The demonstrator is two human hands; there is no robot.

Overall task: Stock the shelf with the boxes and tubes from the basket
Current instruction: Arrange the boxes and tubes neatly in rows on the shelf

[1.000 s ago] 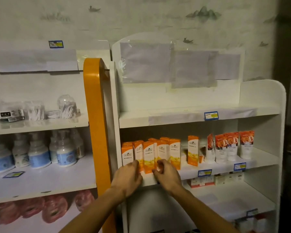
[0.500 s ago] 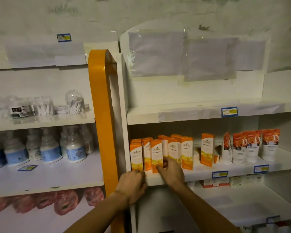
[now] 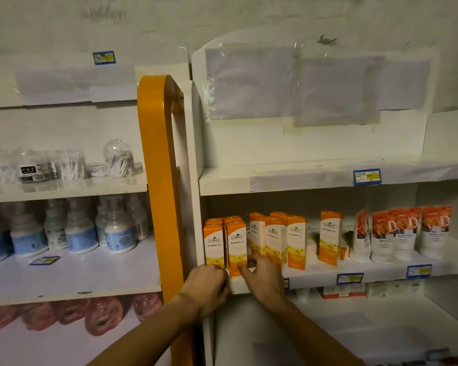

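**Tight row of boxes at the shelf's front lip is the main tipping risk**

The biggest hazard, as I judge it, is the cluster of tall orange boxes [image 3: 254, 241] standing upright at the left end of the middle shelf [image 3: 317, 274]. They are narrow, packed touching one another, and the front two sit right at the shelf edge. A sideways nudge to one could knock its neighbours over like dominoes, or push a front box off the lip toward the lower shelf.

The right hand [image 3: 262, 278] is at the base of the front box [image 3: 236, 247], its thumb and forefinger apart and touching the box's lower edge rather than wrapped round it; a push from that low could tilt the top backward into the row behind. The left hand [image 3: 206, 289] is at the shelf edge under the leftmost box [image 3: 213, 244], fingers curled; whether they pinch anything I cannot tell. It sits close against the orange upright [image 3: 159, 186], so there is little room to shift boxes leftward.

Further right, a lone orange box [image 3: 329, 237] stands apart, and beyond it the orange-and-white tubes [image 3: 405, 233] stand on their caps, leaning on each other; a jolt to the shelf could topple them.

The basket is not in view. The neighbouring unit holds white bottles [image 3: 74, 231] and clear tubs of cotton swabs [image 3: 117, 159], well clear of the work.
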